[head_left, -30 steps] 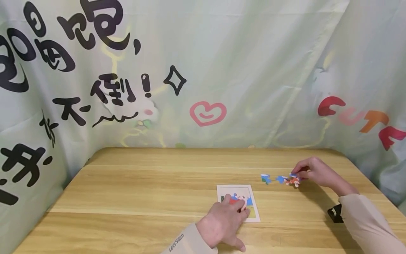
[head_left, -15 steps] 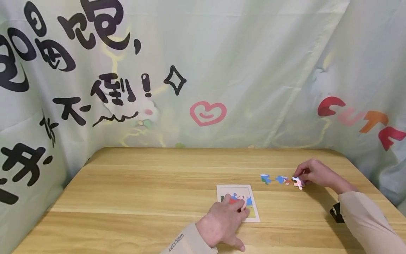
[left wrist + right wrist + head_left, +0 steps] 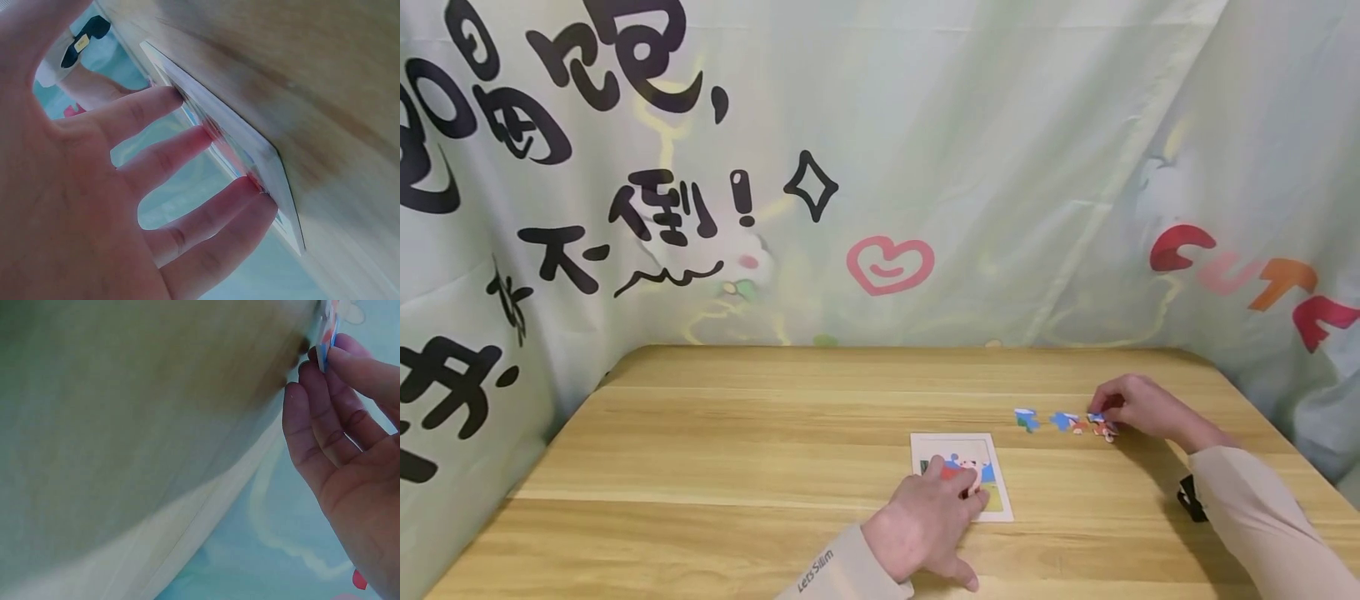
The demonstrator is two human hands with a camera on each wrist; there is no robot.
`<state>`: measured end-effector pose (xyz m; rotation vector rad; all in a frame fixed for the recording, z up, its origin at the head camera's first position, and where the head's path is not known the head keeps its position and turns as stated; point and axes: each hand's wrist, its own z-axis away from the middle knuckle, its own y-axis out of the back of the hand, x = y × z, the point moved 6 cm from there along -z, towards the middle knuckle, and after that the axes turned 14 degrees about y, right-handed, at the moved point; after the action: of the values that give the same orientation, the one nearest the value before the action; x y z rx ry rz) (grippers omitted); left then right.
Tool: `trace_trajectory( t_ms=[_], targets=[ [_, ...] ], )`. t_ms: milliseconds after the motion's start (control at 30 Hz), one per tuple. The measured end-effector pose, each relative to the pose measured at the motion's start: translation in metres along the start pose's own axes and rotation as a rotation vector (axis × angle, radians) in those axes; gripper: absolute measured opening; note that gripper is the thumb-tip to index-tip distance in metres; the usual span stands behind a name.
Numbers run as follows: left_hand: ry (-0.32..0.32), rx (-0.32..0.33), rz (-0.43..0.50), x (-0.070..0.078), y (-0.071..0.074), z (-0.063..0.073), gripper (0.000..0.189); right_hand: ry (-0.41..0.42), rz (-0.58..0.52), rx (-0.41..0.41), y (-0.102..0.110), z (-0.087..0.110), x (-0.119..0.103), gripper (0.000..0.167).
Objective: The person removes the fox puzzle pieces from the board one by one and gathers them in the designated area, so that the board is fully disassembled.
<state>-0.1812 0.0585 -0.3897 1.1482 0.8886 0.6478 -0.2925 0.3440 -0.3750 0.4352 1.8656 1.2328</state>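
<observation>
1. One jigsaw piece (image 3: 328,328) is pinched between the thumb and fingertips of my right hand (image 3: 1142,406); I can't tell whether it touches the worktop (image 3: 700,450).
2. Four fingers of my left hand (image 3: 928,517) reach forward, spread, their tips resting on a white-bordered picture board (image 3: 1006,510); the thumb sticks out to the side.
3. Several loose pieces lie in a short row just left of my right hand, beyond the board: a blue-and-green piece (image 3: 1026,419) at the left end, then a blue piece (image 3: 1063,422).
4. Black gear (image 3: 1190,500) shows under my right sleeve (image 3: 1262,500).
5. Behind the worktop hangs a pale curtain (image 3: 1000,125) printed with a pink heart (image 3: 891,265).
</observation>
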Motion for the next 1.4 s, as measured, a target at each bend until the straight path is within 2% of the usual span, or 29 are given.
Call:
trace_trajectory(
  t_ms=[267, 600, 767, 1067, 1167, 1400],
  targets=[
    [-0.004, -0.001, 0.004, 0.000, -0.001, 0.002, 0.090, -0.021, 0.017, 0.001, -0.002, 0.000, -0.001, 0.018],
    [-0.012, 0.021, 0.013, 0.001, 0.001, 0.001, 0.087, -0.009, 0.055, -0.002, -0.001, 0.001, -0.002, 0.017],
    [-0.029, 0.035, 0.007, 0.000, 0.002, 0.002, 0.082, 0.007, 0.073, -0.017, -0.002, 0.000, -0.003, 0.017],
    [-0.042, 0.037, -0.006, 0.001, 0.001, 0.004, 0.083, -0.030, 0.050, -0.056, -0.004, -0.001, -0.002, 0.015],
    [-0.056, 0.052, 0.003, 0.000, 0.001, 0.006, 0.084, -0.046, 0.051, -0.066, -0.004, 0.000, -0.001, 0.015],
    [-0.081, 0.134, -0.026, -0.002, 0.000, 0.017, 0.081, -0.043, 0.075, -0.069, -0.003, 0.002, 0.002, 0.016]
  ],
)
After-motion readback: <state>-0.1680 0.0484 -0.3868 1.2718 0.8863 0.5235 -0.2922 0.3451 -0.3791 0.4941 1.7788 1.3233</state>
